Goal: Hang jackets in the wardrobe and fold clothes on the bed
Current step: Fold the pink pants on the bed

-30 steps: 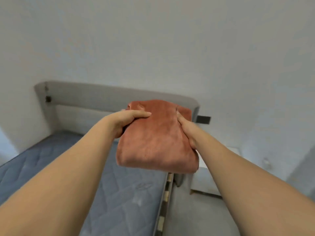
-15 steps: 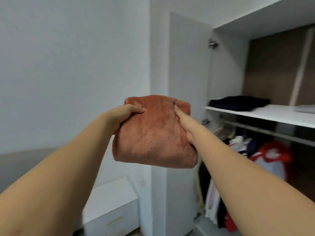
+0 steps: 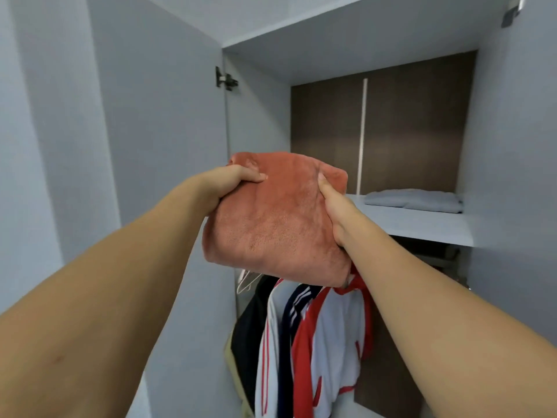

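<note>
I hold a folded, rust-orange fleece garment (image 3: 277, 218) in the air in front of the open wardrobe. My left hand (image 3: 229, 182) grips its upper left edge, thumb on top. My right hand (image 3: 334, 212) grips its right edge, thumb pressed into the fabric. The bundle hangs just in front of the white wardrobe shelf (image 3: 422, 227), at about its height. Below it, several jackets (image 3: 316, 342) hang on the rail: black, white with red stripes, navy, and red-and-white.
A folded grey garment (image 3: 416, 200) lies at the back right of the shelf. The wardrobe's left door (image 3: 156, 140) stands open beside my left arm. A wire hanger (image 3: 247, 282) shows under the bundle. The right wardrobe wall (image 3: 512, 176) is close.
My view has swung right from the bed and nightstand to the open wardrobe. Both hands keep the same grip on the orange garment, which is now carried up to the shelf.
</note>
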